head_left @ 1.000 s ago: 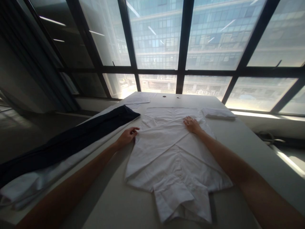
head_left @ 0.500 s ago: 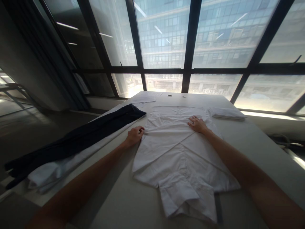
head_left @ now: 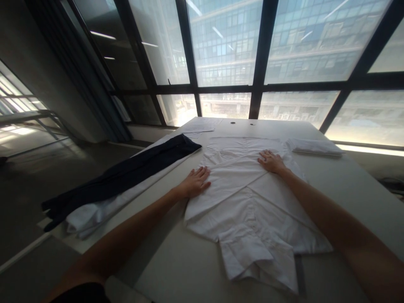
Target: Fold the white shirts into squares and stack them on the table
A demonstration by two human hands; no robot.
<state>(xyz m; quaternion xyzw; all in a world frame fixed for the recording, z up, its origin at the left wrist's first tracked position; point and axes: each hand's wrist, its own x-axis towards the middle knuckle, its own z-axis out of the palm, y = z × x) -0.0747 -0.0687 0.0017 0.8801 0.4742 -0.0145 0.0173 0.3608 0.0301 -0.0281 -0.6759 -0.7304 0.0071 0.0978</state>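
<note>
A white shirt (head_left: 233, 202) lies spread on the white table, its body creased and a cuffed sleeve (head_left: 249, 250) folded down toward me at the near end. My left hand (head_left: 195, 182) rests flat on the shirt's left edge, fingers spread. Farther across, my right hand (head_left: 272, 161) presses flat on the upper right part of the cloth, its fingers also apart. Neither hand grips the fabric.
Dark trousers (head_left: 126, 172) lie along the table's left side, over white cloth (head_left: 85, 216) that hangs near the edge. A folded white cloth (head_left: 315, 147) sits at the back right. White sheets (head_left: 202, 125) lie at the far left, before the windows.
My left hand has let go of the shirt's left edge and now lies flat on it with fingers spread. My right hand stays on the cloth. The view has turned slightly left.
</note>
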